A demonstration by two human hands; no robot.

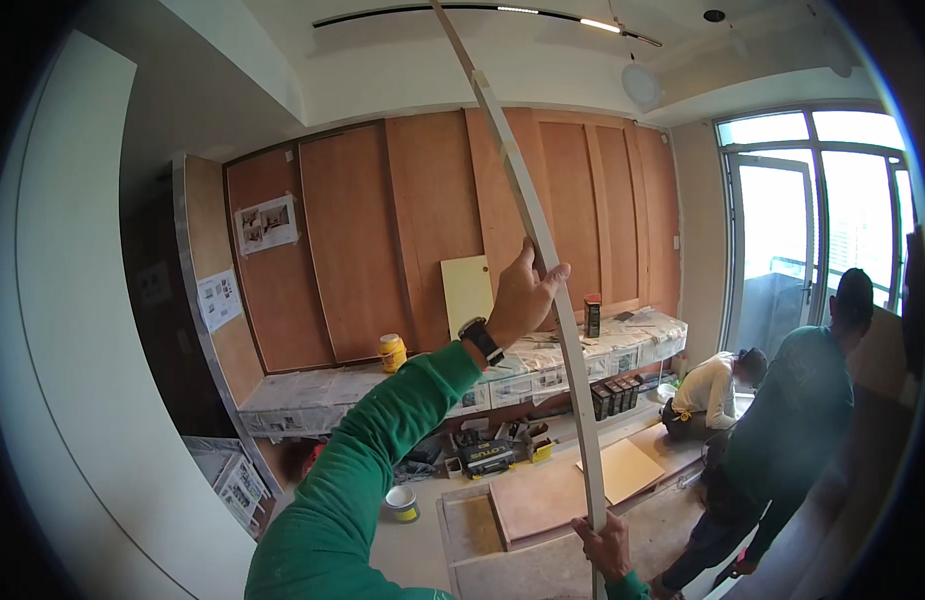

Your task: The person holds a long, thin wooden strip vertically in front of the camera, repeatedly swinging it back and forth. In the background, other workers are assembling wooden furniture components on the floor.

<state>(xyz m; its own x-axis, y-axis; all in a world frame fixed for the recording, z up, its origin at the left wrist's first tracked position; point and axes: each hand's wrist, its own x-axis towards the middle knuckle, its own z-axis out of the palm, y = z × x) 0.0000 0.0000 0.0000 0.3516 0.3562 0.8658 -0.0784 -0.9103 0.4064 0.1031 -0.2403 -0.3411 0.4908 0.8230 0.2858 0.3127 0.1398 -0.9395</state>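
A long, narrow pale strip (573, 370) stands nearly upright in front of me, its top leaning left toward the ceiling. It looks like a trim piece or batten; its lower end is out of the picture. My left hand (528, 295), with a dark watch at the wrist and a green sleeve, is raised to about mid-length and closed round it. Lower down, near the bottom edge, my right hand (605, 548) also grips the strip, with only a bit of green sleeve showing.
Behind runs a paper-covered ledge (313, 395) with a yellow tub (392, 353) below wooden wall panels (353, 240). A toolbox (486, 457), a paint can (403, 504) and boards (543, 505) lie on the floor. Right, one person (798, 400) bends and another (708, 395) crouches. A white panel (93, 330) stands left.
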